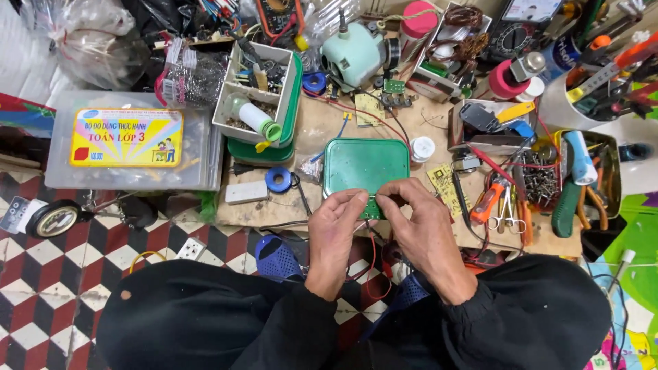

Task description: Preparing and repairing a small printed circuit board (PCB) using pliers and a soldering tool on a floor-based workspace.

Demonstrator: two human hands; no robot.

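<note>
The left hand (336, 229) and the right hand (421, 226) pinch a small green board (372, 207) between their fingertips, up close over the green tin (365, 164), likely to keep it steady.

We see only a sliver of the small green circuit board (372, 207); the fingertips of our left hand (336, 229) and right hand (425, 229) cover the rest, so we cannot tell what sits on it. The red wires (370, 264) vanish behind our wrists. The tool holder (603, 82) runs off the right edge, its contents too jumbled to tell apart.
</note>
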